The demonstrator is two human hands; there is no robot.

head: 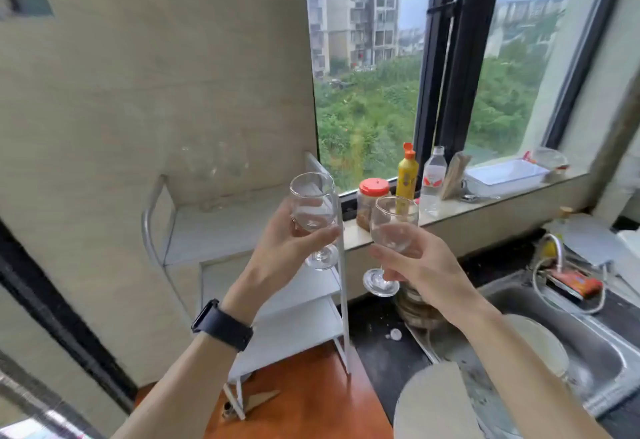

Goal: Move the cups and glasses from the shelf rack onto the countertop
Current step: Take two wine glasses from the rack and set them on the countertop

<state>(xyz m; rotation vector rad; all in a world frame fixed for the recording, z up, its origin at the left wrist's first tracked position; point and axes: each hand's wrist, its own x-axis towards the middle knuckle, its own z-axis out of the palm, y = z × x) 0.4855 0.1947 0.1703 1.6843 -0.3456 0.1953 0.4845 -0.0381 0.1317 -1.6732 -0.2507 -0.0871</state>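
Observation:
My left hand (287,248) grips a clear stemmed wine glass (313,203) by the bowl, upright, in front of the white shelf rack (221,230). Beside it my right hand (415,262) holds a second wine glass (393,220) around bowl and stem, above the dark countertop (377,345). Faint clear glasses (214,164) stand at the back of the rack's top shelf, blurred against the wall. A black watch sits on my left wrist.
On the window sill (485,203) stand an orange-lidded jar (372,203), a yellow bottle (407,171), a water bottle (433,182) and a white tray (505,175). A steel sink (588,345) lies right, with a stack of dishes (415,307) beside it. An orange-brown surface (311,404) lies under the rack.

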